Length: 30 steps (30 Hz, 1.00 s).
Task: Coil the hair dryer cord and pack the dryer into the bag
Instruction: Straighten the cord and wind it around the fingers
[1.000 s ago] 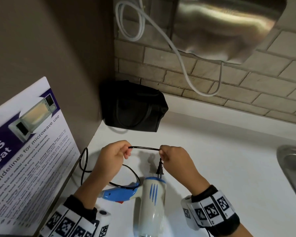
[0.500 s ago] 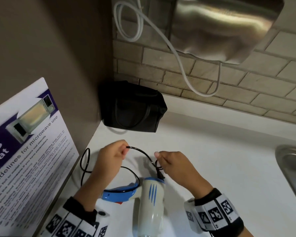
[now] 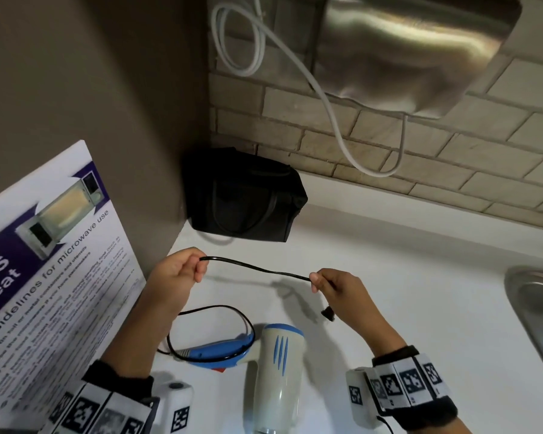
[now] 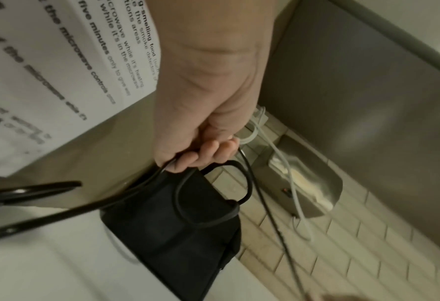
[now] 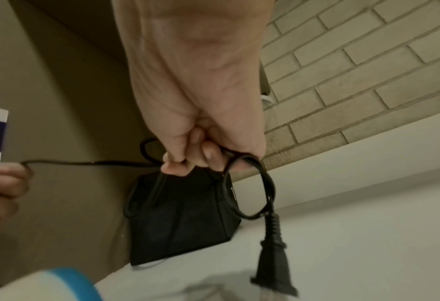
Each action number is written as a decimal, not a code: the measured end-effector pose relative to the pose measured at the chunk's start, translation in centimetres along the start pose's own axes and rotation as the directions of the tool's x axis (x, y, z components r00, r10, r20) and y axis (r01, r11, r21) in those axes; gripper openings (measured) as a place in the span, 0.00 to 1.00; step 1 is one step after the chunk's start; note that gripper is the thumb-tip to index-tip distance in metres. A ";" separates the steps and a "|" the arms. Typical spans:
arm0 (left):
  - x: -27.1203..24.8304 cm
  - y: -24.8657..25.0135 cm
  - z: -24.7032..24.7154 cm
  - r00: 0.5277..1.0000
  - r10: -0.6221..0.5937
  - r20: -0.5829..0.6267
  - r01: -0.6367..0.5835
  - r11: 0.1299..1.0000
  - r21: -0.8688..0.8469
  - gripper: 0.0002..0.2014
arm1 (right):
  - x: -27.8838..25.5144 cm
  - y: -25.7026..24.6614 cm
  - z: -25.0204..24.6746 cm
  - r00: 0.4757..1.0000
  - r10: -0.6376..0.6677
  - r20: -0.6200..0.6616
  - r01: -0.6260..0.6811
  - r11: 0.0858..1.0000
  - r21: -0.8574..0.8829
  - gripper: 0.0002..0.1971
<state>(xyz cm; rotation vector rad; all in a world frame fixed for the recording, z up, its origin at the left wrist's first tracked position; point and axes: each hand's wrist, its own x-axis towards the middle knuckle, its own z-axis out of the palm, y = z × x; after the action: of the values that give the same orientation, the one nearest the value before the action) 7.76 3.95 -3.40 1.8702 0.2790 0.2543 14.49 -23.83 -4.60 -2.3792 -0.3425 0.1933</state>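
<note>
Since half a second ago the hands have drawn apart: the cord (image 3: 257, 268) that drooped in a loop between them now runs nearly straight, and the plug (image 3: 327, 314), which hung at the dryer's nozzle, hangs clear to its right.

At the far left a microwave-use poster (image 3: 54, 261) leans on the brown side wall. The left hand (image 3: 177, 277) pinches the cord with curled fingers; slack drops from it into a loop lying over the blue handle of the hair dryer (image 3: 279, 371), which lies on the white bench (image 3: 420, 308) near the person, between the wrists. The black bag (image 3: 245, 198) sits in the far corner beyond the hands, against the brick wall, well apart from the dryer. The right hand (image 3: 336, 286) grips the cord's other end. Further right, a steel wall unit (image 3: 414, 48) with a white hose (image 3: 336, 120) hangs on the wall, and a sink (image 3: 533, 324) edge shows at the far right.

The right wrist view shows what the head view hides: a small coil of cord (image 5: 250, 191) gathered in the right hand (image 5: 201, 114), the plug (image 5: 273, 256) dangling below it. The left wrist view shows the cord (image 4: 265, 203) passing through the left hand's (image 4: 203, 106) curled fingers in front of the bag (image 4: 177, 228).
</note>
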 end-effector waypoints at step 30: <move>-2.3 3.4 7.4 0.904 0.028 0.427 -0.092 0.987 0.130 0.10 | -1.5 -5.5 -0.1 0.975 -0.221 0.033 0.222 0.938 -0.267 0.17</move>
<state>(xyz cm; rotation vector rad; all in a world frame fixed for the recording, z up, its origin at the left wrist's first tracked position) 8.12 -4.44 -2.54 2.0268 -0.0627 -0.1400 12.03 -20.49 -0.75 -2.5821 -0.6722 0.0458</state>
